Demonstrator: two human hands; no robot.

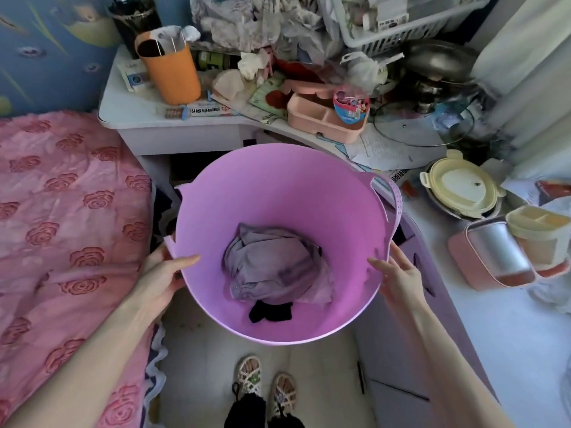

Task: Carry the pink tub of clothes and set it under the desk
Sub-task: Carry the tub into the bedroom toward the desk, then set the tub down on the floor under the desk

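I hold the pink tub (278, 186) in the air in front of me, above the floor. Inside it lie a crumpled lilac garment (275, 267) and a small black piece of clothing (270, 312). My left hand (163, 273) grips the tub's near left rim, thumb inside. My right hand (398, 273) grips the near right rim. The white desk (133, 118) wraps around the corner behind and to the right of the tub. The dark opening under the desk (191, 165) shows just beyond the tub's far rim.
A bed with a pink rose-patterned cover (68, 242) lies close on the left. The desk top is crowded: an orange cup (171, 69), pink tray (324, 115), glass lid (423, 125), food containers (460, 188). My sandalled feet (265, 384) stand on the pale floor.
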